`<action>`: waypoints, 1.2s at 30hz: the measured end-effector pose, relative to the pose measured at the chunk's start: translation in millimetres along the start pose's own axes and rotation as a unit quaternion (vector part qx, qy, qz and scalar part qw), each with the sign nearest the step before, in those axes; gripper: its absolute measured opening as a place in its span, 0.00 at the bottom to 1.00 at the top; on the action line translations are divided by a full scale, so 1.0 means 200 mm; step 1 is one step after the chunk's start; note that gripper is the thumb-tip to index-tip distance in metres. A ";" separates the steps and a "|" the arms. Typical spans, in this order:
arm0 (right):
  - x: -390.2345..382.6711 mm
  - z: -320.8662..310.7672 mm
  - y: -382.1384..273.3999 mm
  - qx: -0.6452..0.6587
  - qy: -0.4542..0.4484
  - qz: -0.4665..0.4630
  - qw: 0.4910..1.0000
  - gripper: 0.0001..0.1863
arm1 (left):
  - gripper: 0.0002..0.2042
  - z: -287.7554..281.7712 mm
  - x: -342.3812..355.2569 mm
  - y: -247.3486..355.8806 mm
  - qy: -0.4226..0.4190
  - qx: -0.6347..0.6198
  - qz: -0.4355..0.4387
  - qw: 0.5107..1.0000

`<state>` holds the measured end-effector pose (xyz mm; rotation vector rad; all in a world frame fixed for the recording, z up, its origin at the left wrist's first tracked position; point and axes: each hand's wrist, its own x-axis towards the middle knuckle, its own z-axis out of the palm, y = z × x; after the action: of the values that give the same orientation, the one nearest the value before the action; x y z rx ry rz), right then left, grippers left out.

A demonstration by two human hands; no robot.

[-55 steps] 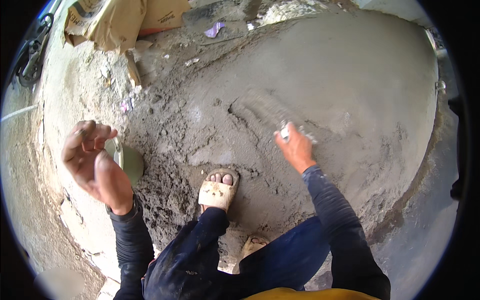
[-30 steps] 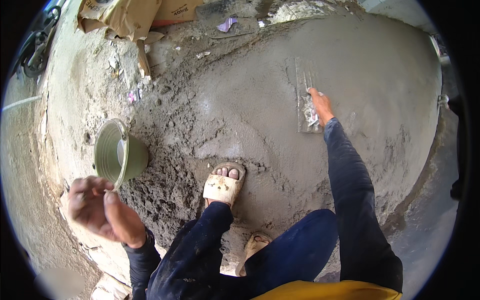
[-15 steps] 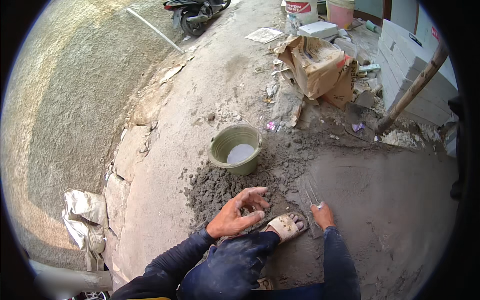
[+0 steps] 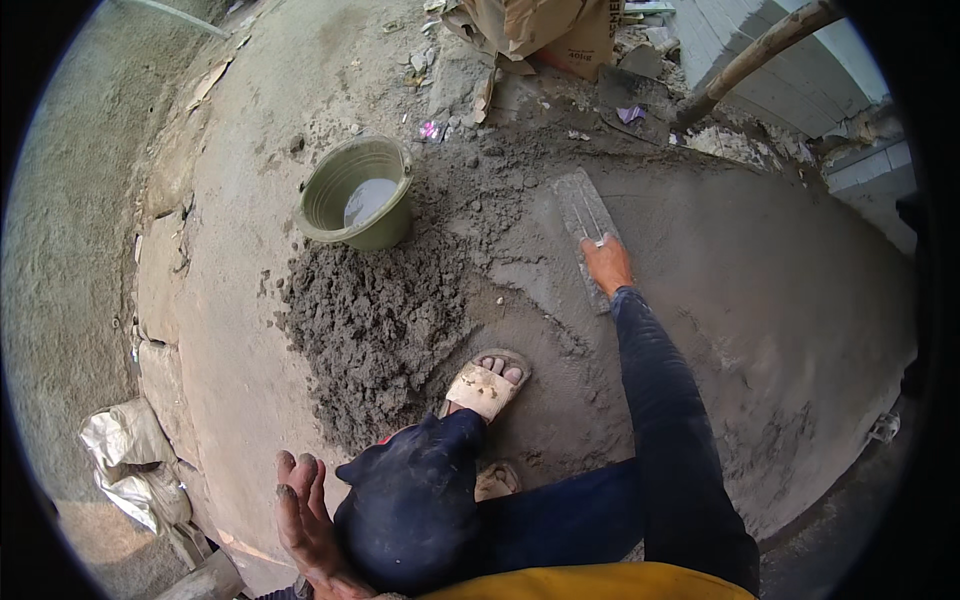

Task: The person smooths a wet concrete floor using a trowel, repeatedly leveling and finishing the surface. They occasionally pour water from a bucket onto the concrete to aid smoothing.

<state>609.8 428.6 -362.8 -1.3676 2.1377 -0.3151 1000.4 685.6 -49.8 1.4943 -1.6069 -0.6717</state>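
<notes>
My right hand is closed round the handle of a long, flat plastering trowel, which lies on the wet grey mortar surface. Beside my bent knee at the lower left, my left hand is raised with its fingers stretched out and nothing in it. Mortar clings to those fingertips. A heap of dark, lumpy mortar sits left of my sandalled foot. Against the heap's far side stands a green bucket with some greyish liquid in the bottom.
A torn brown paper cement bag lies at the far side among rubble. A wooden pole leans by pale blocks at the far right. White sacks rest near the rough wall on the left.
The view has tilted down and shifted right. My right hand has moved the trowel farther from my foot. My left hand has drawn back from above the heap to beside my knee.
</notes>
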 end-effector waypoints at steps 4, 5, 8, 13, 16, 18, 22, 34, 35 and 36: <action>0.01 0.17 -0.12 -0.058 -0.098 -0.031 0.993 0.34 | 0.30 -0.03 -0.06 0.00 0.012 -0.054 -0.043 0.998; -0.01 0.20 -0.14 -0.066 -0.101 -0.046 0.992 0.34 | 0.31 -0.03 -0.07 0.01 0.000 -0.072 -0.026 0.997; -0.03 0.21 -0.15 0.054 0.030 0.003 0.998 0.35 | 0.24 -0.07 -0.07 -0.09 0.046 -0.008 -0.111 0.993; -0.07 0.23 -0.16 -0.029 -0.062 -0.065 0.996 0.36 | 0.24 -0.07 -0.06 -0.09 0.039 -0.001 -0.169 0.985; -0.12 0.22 -0.18 -0.082 -0.152 -0.074 0.982 0.35 | 0.23 -0.05 -0.01 -0.02 0.067 -0.102 -0.212 0.970; -0.17 0.20 -0.19 -0.045 -0.045 -0.071 0.995 0.33 | 0.25 -0.05 0.03 0.01 0.065 -0.090 -0.228 0.967; -0.25 0.18 -0.23 -0.119 -0.113 -0.121 0.979 0.27 | 0.27 -0.06 0.04 0.01 0.058 -0.112 -0.239 0.963; 0.33 0.21 -0.41 -0.176 -0.067 -0.163 0.969 0.29 | 0.27 -0.07 -0.01 0.00 -0.041 -0.034 -0.072 0.996; 0.36 0.17 -0.42 -0.179 -0.058 -0.159 0.969 0.30 | 0.27 -0.10 -0.03 -0.02 -0.043 -0.032 -0.068 0.996; 0.39 0.15 -0.43 -0.165 -0.057 -0.175 0.969 0.31 | 0.26 -0.13 -0.06 -0.05 -0.024 -0.034 -0.105 0.994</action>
<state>667.2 324.0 -371.4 -1.9100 1.9078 -0.0094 1026.2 699.0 -47.1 1.6217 -1.4604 -0.8773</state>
